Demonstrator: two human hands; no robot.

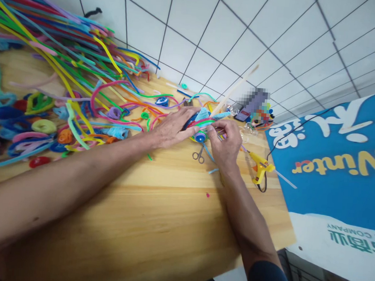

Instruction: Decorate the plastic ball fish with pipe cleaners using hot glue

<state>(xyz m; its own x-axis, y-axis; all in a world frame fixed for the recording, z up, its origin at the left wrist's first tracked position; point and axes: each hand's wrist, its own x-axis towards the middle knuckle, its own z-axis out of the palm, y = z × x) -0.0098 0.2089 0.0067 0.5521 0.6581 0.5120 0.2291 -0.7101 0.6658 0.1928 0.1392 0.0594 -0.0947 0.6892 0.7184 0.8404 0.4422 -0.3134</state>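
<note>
A colourful pipe-cleaner craft (202,124) lies between my two hands above the wooden table. It has blue, green, red and light-blue strands, with a round blue coil at its near end. My left hand (177,129) is closed on its left side, thumb along the near edge. On the right, the fingers of my right hand (225,142) pinch the craft's edge; their tips are partly hidden. A pale stick-like strand (231,94) rises behind the craft. Just below it lies a small pair of scissors (198,156).
Many loose pipe cleaners (53,32) and coiled pieces (44,125) spread over the left side. A yellow glue gun (260,166) with a black cord lies at right. Behind it are a phone (246,111) and a blue printed board (337,146). White tiles (189,25) back the table (157,207).
</note>
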